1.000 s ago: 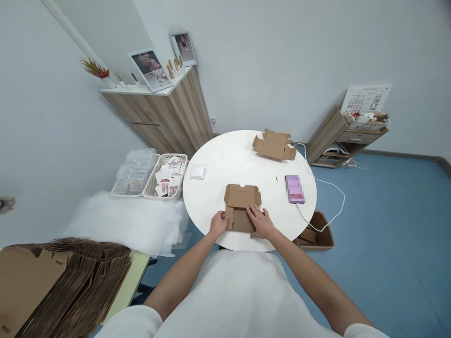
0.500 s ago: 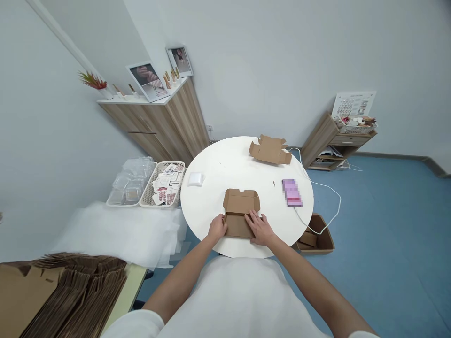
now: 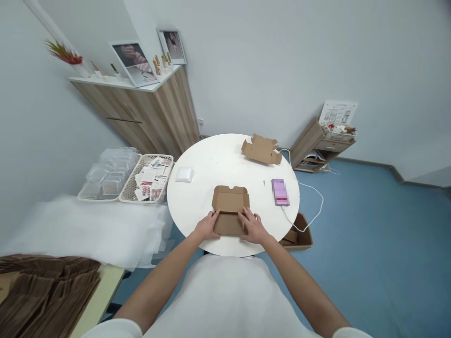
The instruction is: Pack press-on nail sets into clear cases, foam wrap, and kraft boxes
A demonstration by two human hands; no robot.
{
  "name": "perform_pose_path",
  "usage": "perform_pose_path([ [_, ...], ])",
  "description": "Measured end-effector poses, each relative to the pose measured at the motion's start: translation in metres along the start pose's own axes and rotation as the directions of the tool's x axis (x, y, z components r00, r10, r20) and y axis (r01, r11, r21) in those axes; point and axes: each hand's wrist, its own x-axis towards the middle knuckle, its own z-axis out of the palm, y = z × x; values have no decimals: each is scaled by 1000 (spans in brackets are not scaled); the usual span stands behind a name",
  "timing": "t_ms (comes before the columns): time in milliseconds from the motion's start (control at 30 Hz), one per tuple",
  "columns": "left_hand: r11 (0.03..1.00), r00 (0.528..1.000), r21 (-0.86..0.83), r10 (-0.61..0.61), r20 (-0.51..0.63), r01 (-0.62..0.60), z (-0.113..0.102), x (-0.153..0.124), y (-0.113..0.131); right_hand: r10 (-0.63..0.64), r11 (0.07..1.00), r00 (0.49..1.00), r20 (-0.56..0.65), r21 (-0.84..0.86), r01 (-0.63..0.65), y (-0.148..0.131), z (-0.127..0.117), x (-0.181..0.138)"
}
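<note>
In front of me on the white round table (image 3: pixel 197 206) lies a brown cardboard box (image 3: pixel 230 202), its lid flap raised at the far side and its tray part facing up. My left hand (image 3: pixel 207 226) grips the box's left side, thumb near the front edge and fingers along the side. On the right side, my right hand (image 3: pixel 254 226) holds the wall, fingers reaching over the edge. A partly folded cardboard box blank (image 3: pixel 261 149) rests at the table's far side. A small white packet (image 3: pixel 184 174) sits to the left.
A phone (image 3: pixel 280 192) with a white cable lies on the right of the table. Left are a basket of cards (image 3: pixel 148 178), clear plastic cases (image 3: pixel 109 173), white sheets (image 3: pixel 91 225) and stacked flat cardboard (image 3: pixel 52 291). A carton (image 3: pixel 299 234) stands on the floor.
My left hand has shifted forward along the box's left side. My right hand has moved from resting on the box to its right side. The view has turned slightly right.
</note>
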Motion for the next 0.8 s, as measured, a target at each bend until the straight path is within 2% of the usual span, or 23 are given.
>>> perform_pose_path([
  [67,1000,1000,-13,-4,-7,4,3,-2,-1,179,977,980,-88,129,-167,9,1,-12],
  [100,1000,1000,-14,-5,-14,4,4,-3,-1,302,936,948,-104,220,-275,13,4,-17],
  [167,1000,1000,-3,-4,-25,4,5,-4,-1,462,792,887,-16,456,-405,21,12,-26],
  [267,999,1000,35,-5,-26,6,8,-4,0,483,552,862,153,711,-435,25,23,-31],
  [333,999,1000,53,-10,-21,11,9,-4,2,461,493,870,176,764,-416,23,25,-30],
  [567,997,996,31,-74,-41,75,12,-4,13,411,578,910,60,754,-311,12,7,-24],
  [700,997,995,-2,-83,-60,84,17,-2,18,344,658,937,56,698,-283,7,1,-15],
  [800,994,993,-22,-105,-62,104,19,-1,20,374,703,927,38,640,-310,4,2,-5],
])
